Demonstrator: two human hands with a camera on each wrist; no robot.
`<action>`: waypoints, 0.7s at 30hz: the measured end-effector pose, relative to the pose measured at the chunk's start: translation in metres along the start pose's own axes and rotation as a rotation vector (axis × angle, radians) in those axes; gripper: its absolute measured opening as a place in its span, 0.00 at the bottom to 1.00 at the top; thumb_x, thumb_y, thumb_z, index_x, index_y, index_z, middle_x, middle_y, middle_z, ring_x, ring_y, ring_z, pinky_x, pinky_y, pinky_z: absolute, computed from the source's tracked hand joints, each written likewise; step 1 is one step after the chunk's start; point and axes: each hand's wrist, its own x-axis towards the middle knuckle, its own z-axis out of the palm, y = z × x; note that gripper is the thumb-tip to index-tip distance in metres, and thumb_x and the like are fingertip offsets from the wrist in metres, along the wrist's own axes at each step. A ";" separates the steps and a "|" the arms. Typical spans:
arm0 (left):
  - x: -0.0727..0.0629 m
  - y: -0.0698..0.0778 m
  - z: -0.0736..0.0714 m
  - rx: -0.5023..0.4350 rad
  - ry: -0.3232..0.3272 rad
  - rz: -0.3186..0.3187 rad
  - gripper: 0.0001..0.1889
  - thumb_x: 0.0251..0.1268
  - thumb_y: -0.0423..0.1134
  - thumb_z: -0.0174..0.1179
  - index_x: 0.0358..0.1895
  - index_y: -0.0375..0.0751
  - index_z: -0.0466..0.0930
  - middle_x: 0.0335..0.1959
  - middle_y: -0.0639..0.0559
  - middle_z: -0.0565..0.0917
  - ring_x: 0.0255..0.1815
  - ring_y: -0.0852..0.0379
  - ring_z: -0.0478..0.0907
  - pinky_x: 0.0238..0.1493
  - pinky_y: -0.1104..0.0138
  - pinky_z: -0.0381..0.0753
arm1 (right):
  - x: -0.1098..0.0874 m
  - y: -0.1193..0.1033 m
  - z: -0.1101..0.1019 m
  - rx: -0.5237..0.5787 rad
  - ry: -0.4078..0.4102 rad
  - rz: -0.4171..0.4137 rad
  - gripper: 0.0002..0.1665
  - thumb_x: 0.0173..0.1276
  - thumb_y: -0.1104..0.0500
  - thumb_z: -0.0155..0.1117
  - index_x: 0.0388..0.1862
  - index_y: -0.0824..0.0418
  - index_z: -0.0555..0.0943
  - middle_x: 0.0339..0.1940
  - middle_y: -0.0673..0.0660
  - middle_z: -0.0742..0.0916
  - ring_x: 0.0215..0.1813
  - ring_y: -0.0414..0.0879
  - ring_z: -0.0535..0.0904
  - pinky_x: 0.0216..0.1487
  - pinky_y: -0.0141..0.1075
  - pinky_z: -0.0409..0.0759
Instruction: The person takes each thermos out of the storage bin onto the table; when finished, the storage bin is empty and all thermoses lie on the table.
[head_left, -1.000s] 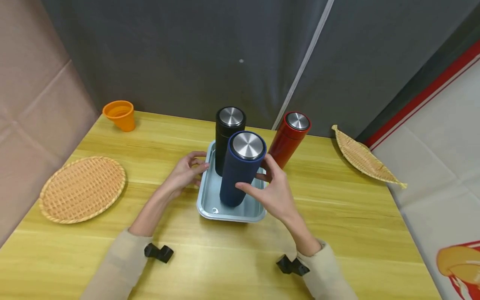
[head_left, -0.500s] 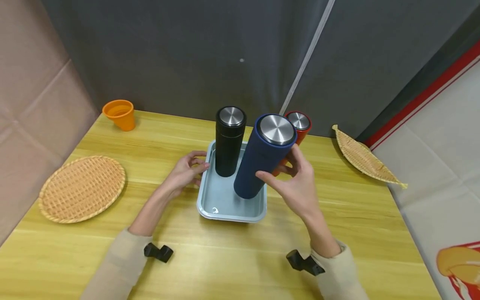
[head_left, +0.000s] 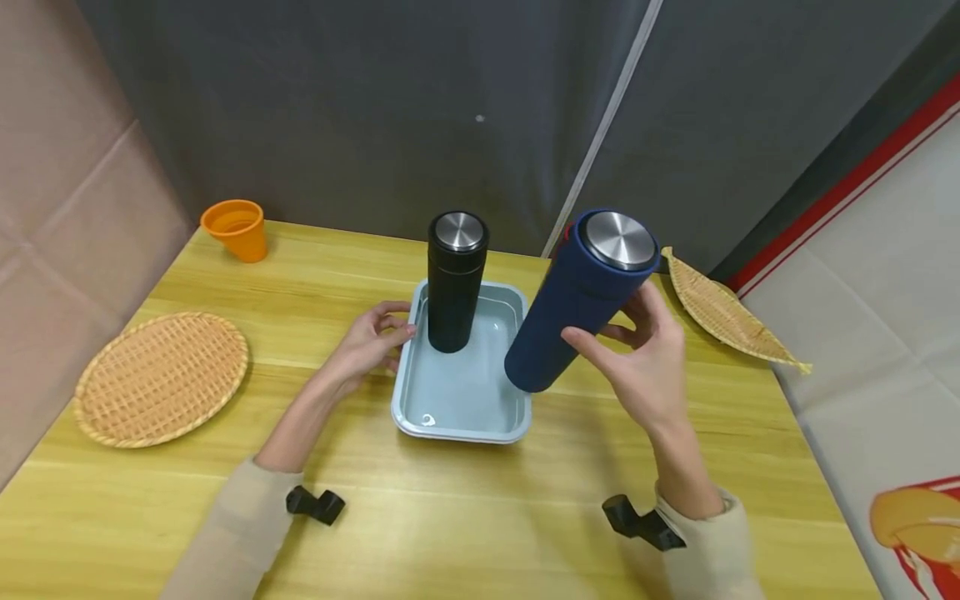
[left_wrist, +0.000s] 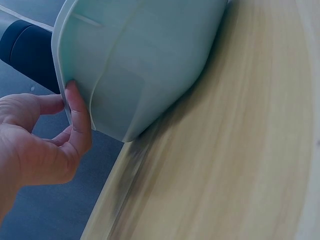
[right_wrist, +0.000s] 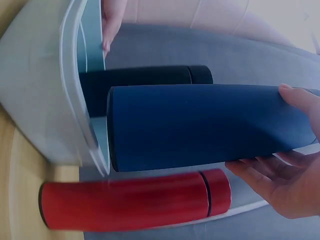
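My right hand [head_left: 647, 371] holds a dark blue thermos flask [head_left: 566, 312] with a steel-topped lid, thumb on the near side and fingers behind. The flask is tilted, its base lifted to the right rim of a pale blue plastic bin [head_left: 457, 400]. My left hand [head_left: 367, 343] pinches the bin's left rim between thumb and fingers, as the left wrist view shows. Inside the bin a black thermos flask [head_left: 453, 292] stands upright. A red thermos flask [right_wrist: 130, 202] stands on the table beside the bin, almost hidden behind the blue one in the head view.
A round woven tray [head_left: 161, 379] lies on the table [head_left: 450, 525] at the left. An orange cup [head_left: 236, 231] stands at the back left corner. A leaf-shaped woven basket [head_left: 731, 317] sits at the right edge, and a grey curtain [head_left: 337, 117] hangs behind.
My right hand has lifted the blue flask from inside the bin, up and to the right, tilting it across the rim. My left hand has stayed on the bin.
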 end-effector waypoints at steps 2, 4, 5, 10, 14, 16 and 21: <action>0.001 0.000 0.000 0.000 -0.003 0.006 0.26 0.71 0.35 0.56 0.69 0.38 0.60 0.49 0.37 0.73 0.37 0.48 0.76 0.26 0.64 0.83 | 0.000 0.001 -0.005 -0.008 0.014 -0.001 0.39 0.48 0.76 0.74 0.62 0.63 0.75 0.50 0.57 0.82 0.48 0.50 0.80 0.41 0.29 0.82; 0.002 0.000 -0.001 -0.001 -0.005 0.009 0.27 0.71 0.35 0.56 0.69 0.38 0.60 0.49 0.37 0.73 0.36 0.49 0.76 0.25 0.64 0.83 | 0.000 0.002 -0.010 -0.017 0.025 -0.001 0.39 0.49 0.74 0.75 0.62 0.62 0.75 0.51 0.58 0.82 0.48 0.50 0.80 0.41 0.29 0.82; 0.002 0.000 -0.001 -0.002 -0.005 0.009 0.26 0.71 0.35 0.56 0.69 0.38 0.60 0.49 0.37 0.73 0.36 0.49 0.76 0.25 0.64 0.83 | -0.001 0.003 -0.012 -0.022 0.028 0.003 0.39 0.49 0.73 0.75 0.62 0.62 0.75 0.51 0.58 0.82 0.48 0.50 0.80 0.42 0.29 0.82; 0.000 -0.002 -0.005 0.000 -0.003 0.004 0.27 0.71 0.35 0.56 0.69 0.37 0.59 0.52 0.36 0.73 0.38 0.48 0.76 0.26 0.63 0.83 | -0.005 0.011 -0.018 -0.063 0.036 0.027 0.39 0.50 0.71 0.76 0.63 0.60 0.74 0.51 0.57 0.82 0.50 0.48 0.80 0.42 0.29 0.82; -0.001 -0.004 -0.005 0.002 -0.010 -0.005 0.28 0.70 0.35 0.57 0.70 0.36 0.58 0.54 0.34 0.73 0.39 0.46 0.77 0.28 0.63 0.84 | -0.010 0.019 -0.025 -0.075 0.057 0.031 0.39 0.50 0.72 0.75 0.63 0.60 0.74 0.52 0.57 0.82 0.51 0.48 0.80 0.42 0.29 0.82; 0.000 -0.005 -0.005 -0.001 -0.013 -0.006 0.28 0.70 0.36 0.57 0.70 0.36 0.57 0.54 0.34 0.72 0.39 0.46 0.77 0.28 0.62 0.84 | -0.012 0.023 -0.028 -0.069 0.078 0.034 0.39 0.50 0.73 0.75 0.63 0.61 0.74 0.52 0.57 0.82 0.50 0.48 0.80 0.42 0.29 0.82; 0.003 -0.004 -0.002 0.001 -0.020 -0.003 0.29 0.70 0.36 0.57 0.70 0.36 0.57 0.53 0.34 0.72 0.39 0.47 0.77 0.28 0.62 0.84 | -0.016 0.037 -0.038 -0.037 0.133 0.058 0.39 0.48 0.77 0.73 0.62 0.61 0.75 0.49 0.58 0.82 0.48 0.49 0.80 0.40 0.27 0.82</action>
